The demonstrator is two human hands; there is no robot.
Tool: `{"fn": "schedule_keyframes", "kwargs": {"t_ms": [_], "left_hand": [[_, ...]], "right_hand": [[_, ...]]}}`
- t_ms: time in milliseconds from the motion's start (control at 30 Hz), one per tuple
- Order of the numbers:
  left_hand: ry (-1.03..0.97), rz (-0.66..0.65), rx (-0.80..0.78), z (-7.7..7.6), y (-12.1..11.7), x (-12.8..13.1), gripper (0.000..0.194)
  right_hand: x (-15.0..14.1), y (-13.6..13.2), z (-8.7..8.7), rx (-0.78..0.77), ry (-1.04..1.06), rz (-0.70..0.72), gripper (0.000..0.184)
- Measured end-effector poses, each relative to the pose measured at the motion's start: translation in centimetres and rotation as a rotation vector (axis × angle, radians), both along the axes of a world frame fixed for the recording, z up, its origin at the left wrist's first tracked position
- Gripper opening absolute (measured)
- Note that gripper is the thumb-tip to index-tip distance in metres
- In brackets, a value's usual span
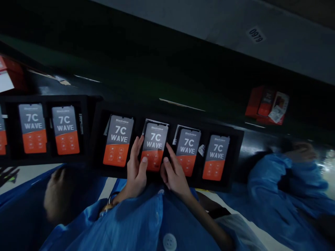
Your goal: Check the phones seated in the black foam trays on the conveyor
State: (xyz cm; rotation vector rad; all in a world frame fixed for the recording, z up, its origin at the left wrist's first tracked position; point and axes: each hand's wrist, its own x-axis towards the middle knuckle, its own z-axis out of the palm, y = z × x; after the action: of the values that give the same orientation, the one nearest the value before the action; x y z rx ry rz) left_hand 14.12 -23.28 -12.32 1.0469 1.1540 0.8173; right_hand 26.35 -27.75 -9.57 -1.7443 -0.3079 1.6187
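Note:
My left hand [137, 169] and my right hand [175, 170] grip a smartphone [154, 144] from its two long sides. Its front has a grey and orange sheet reading "Blackview 7C WAVE". My left thumb rests over the phone's lower left edge, and my right fingers press along its right edge. Whether it lies in its slot or is slightly raised, I cannot tell. The black tray [232, 157] beneath also carries a phone [119, 141] left of my hands. On their right are another phone [188, 151] and one [216, 157] at the tray's end.
Another black tray [86, 139] with similar phones adjoins on the left. Red boxes [12, 75] stand at the far left, and a red box [265, 104] sits back right. Co-workers in blue flank me: a hand [56, 195] at left, a sleeve [269, 177] at right.

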Motion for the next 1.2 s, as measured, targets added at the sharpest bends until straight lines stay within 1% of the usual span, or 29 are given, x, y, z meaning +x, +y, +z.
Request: {"fn": "schedule_keyframes", "kwargs": {"t_ms": [200, 333, 400, 467, 567, 633, 733, 900, 1100, 1200], "left_hand": [[0.009, 0.001, 0.017, -0.1, -0.1, 0.0, 0.053], [0.042, 0.002, 0.05, -0.2, -0.2, 0.1, 0.054], [0.046, 0.016, 0.079, -0.2, -0.3, 0.1, 0.053], [0.038, 0.012, 0.093, 0.0, -0.3, 0.1, 0.053], [0.016, -0.007, 0.085, 0.4, -0.2, 0.0, 0.053], [0.005, -0.009, 0.071, 0.6, -0.2, 0.0, 0.053], [-0.005, -0.011, 0.071, 0.6, -0.1, -0.1, 0.052], [0.0, -0.03, 0.072, 0.7, 0.1, -0.1, 0.052], [-0.002, -0.033, 0.061, 0.8, 0.3, -0.1, 0.052], [-0.006, -0.022, 0.057, 0.8, 0.3, 0.0, 0.052]], "right_hand": [[-0.1, 0.2, 0.1, 0.002, -0.004, 0.027, 0.068], [-0.1, -0.4, 0.3, 0.023, -0.007, 0.037, 0.069], [0.0, -1.1, 0.2, 0.095, -0.104, 0.022, 0.066], [0.1, -1.9, -0.1, 0.2, -0.29, 0.036, 0.062], [0.3, -2.9, -0.8, 0.308, -0.549, 0.119, 0.052], [0.3, -3.0, -1.2, 0.333, -0.6, 0.181, 0.05], [0.4, -2.7, -1.2, 0.317, -0.591, 0.258, 0.052], [0.7, -1.8, -0.5, 0.231, -0.552, 0.374, 0.059], [1.2, -1.0, 0.0, 0.138, -0.501, 0.466, 0.073], [1.6, -0.5, 0.1, 0.154, -0.544, 0.521, 0.073]]}}
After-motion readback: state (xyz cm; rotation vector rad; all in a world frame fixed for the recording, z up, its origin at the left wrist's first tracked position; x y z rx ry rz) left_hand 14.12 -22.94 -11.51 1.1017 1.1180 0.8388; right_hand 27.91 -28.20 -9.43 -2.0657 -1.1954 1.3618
